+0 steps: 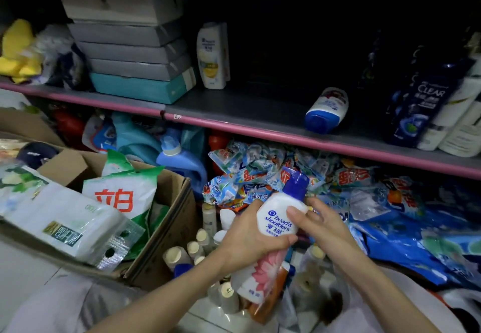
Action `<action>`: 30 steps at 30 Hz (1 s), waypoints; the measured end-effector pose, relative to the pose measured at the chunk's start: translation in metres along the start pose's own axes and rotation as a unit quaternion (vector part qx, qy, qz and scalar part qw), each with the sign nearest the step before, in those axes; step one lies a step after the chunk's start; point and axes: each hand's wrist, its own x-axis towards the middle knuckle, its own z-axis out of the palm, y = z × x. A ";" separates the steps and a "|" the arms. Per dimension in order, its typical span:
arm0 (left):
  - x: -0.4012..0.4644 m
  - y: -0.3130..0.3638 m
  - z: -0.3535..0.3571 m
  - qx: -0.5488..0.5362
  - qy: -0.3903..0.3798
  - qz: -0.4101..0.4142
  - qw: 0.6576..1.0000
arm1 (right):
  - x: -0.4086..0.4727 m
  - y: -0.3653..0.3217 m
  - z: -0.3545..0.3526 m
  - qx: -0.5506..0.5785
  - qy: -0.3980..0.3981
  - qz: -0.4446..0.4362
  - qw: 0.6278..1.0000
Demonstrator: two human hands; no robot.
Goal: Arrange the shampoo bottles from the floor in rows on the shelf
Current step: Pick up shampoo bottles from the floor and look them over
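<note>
Both my hands hold a white shampoo bottle [273, 231] with a blue cap and a pink flower print, raised above the floor pile. My left hand [250, 239] grips its middle from the left. My right hand [320, 224] holds its upper part, thumb on the label. Below lie several more bottles [197, 247] with cream caps on the floor. On the grey shelf [234, 109] with a pink edge, one white bottle [212, 55] stands upright at the back and a white bottle with a blue cap [326, 110] lies on its side.
A stack of flat boxes [130, 44] fills the shelf's left part. Dark blue bottles [419, 98] and white bottles [458, 114] stand at its right. An open cardboard box [166, 228] of packets is at my left. Detergent bags [260, 176] crowd the lower shelf.
</note>
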 end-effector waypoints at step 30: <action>0.240 0.029 -0.207 0.035 0.344 0.005 0.938 | 0.292 -0.168 0.182 -0.272 0.064 -0.279 0.919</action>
